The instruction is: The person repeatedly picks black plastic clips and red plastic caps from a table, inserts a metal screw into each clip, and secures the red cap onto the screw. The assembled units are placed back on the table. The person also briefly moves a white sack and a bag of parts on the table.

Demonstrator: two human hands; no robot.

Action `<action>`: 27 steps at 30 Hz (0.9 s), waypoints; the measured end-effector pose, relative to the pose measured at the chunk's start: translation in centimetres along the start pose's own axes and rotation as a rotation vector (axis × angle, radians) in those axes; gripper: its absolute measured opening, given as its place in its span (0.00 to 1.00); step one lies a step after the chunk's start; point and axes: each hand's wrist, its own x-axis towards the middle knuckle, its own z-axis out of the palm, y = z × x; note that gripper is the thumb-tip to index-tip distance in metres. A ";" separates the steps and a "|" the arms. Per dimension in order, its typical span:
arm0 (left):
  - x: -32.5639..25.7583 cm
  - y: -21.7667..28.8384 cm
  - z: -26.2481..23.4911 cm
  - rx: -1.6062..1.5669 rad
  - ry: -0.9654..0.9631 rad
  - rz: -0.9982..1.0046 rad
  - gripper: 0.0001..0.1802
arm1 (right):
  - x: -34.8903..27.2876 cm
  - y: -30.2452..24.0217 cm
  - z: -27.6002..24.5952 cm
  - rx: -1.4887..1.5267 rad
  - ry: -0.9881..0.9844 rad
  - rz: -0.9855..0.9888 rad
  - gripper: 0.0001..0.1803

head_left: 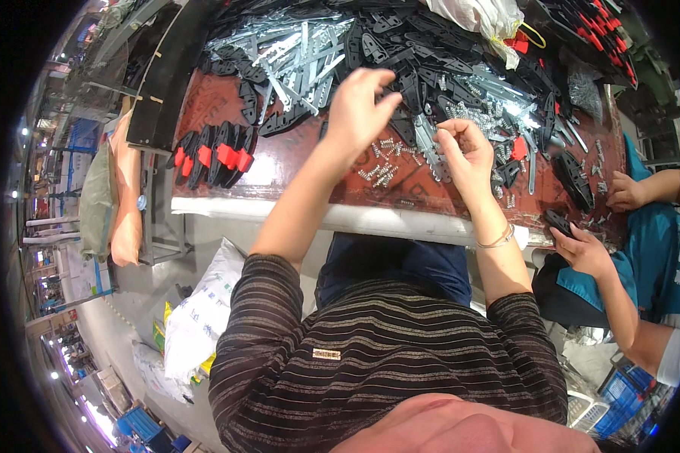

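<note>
My left hand (pixel 364 106) is over the near side of a pile of black handle-shaped plastic parts (pixel 385 49). Its thumb and forefinger stand apart with nothing visible between them. To its right, my right hand (pixel 467 155) is closed in a pinch, and whatever is between the fingertips is too small to make out. Right beside those fingertips is a toothed metal strip (pixel 429 147); I cannot tell if they touch it. Small coil springs (pixel 385 172) lie loose on the red tabletop (pixel 279 170) between my forearms.
Metal strips (pixel 302 64) are heaped at the far left. Black parts with red pieces (pixel 215 155) stand in a row at the left. More springs (pixel 487 121) and a white bag (pixel 480 19) lie beyond my right hand. A co-worker's hand (pixel 585 253) at the right holds a black part.
</note>
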 end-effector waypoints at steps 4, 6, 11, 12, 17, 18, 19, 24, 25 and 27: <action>4.4 -3.1 0.8 0.390 0.005 0.059 0.16 | 0.2 -0.5 0.1 -0.022 -0.028 -0.012 0.04; 5.2 -4.1 0.6 0.381 -0.007 -0.038 0.11 | 0.0 -0.2 0.0 0.004 -0.019 0.001 0.04; 3.8 -3.6 -0.6 -0.640 -0.093 -0.340 0.13 | 0.0 -0.2 -0.1 0.014 0.003 -0.018 0.05; 2.9 -2.7 -1.1 -0.783 -0.110 -0.360 0.14 | 0.1 -0.1 -0.1 -0.009 0.002 -0.022 0.05; -0.4 -1.6 -1.9 -0.853 -0.188 -0.473 0.13 | -0.1 -0.4 -0.1 -0.018 -0.016 -0.024 0.05; -1.1 -1.0 -1.9 -0.920 -0.199 -0.485 0.13 | 0.0 -0.4 -0.1 -0.006 -0.016 -0.017 0.05; -1.7 -0.4 -1.7 -0.964 -0.216 -0.493 0.12 | 0.1 -0.3 -0.1 0.008 -0.004 -0.016 0.05; -3.6 1.1 0.8 -1.191 -0.272 -0.440 0.12 | 0.3 -0.7 0.2 0.112 -0.001 -0.014 0.05; -3.8 1.1 1.0 -1.196 -0.275 -0.482 0.13 | 0.0 -0.8 0.2 0.093 -0.004 -0.005 0.05; -4.0 1.0 1.6 -1.204 -0.251 -0.464 0.13 | 0.0 -0.6 0.0 0.069 -0.008 -0.004 0.05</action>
